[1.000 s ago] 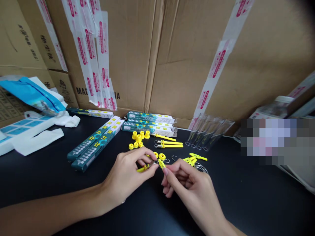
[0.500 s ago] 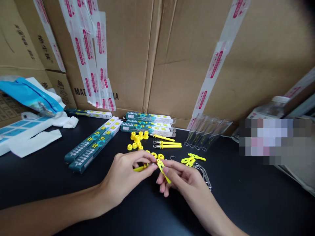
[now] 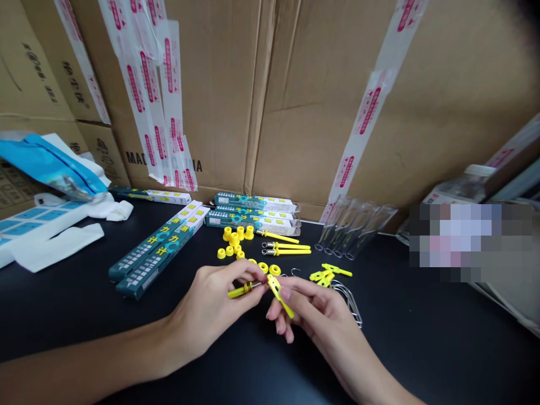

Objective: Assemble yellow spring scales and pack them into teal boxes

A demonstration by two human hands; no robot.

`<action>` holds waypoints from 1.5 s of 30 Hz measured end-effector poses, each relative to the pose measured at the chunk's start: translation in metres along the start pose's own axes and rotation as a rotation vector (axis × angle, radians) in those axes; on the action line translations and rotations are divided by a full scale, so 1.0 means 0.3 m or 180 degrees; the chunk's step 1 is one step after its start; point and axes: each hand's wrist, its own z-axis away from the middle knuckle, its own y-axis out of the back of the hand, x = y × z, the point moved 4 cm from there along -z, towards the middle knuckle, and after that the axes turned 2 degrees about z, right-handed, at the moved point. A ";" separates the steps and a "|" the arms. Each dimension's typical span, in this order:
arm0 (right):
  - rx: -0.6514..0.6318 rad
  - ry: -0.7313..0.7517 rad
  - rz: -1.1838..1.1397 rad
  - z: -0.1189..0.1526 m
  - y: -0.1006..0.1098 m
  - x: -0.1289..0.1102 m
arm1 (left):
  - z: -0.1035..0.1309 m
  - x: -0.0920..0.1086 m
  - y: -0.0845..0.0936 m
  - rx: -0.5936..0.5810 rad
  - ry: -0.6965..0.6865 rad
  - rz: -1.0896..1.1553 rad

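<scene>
On the near side of the yellow rings [image 3: 274, 273], the left grip [image 3: 217, 306] pinches a yellow rod [image 3: 238, 292] (metal-ended); the right grip [image 3: 327, 315] pinches a slotted yellow piece [image 3: 282, 299].

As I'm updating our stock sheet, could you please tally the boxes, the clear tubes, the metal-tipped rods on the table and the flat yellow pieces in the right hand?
Boxes: 6
Clear tubes: 4
Metal-tipped rods on the table: 3
Flat yellow piece in the right hand: 1
Total: 14
</scene>
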 end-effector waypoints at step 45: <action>0.0532 0.0212 0.1483 0.020 0.012 0.022 | 0.001 -0.017 -0.010 -0.0021 -0.0098 -0.0298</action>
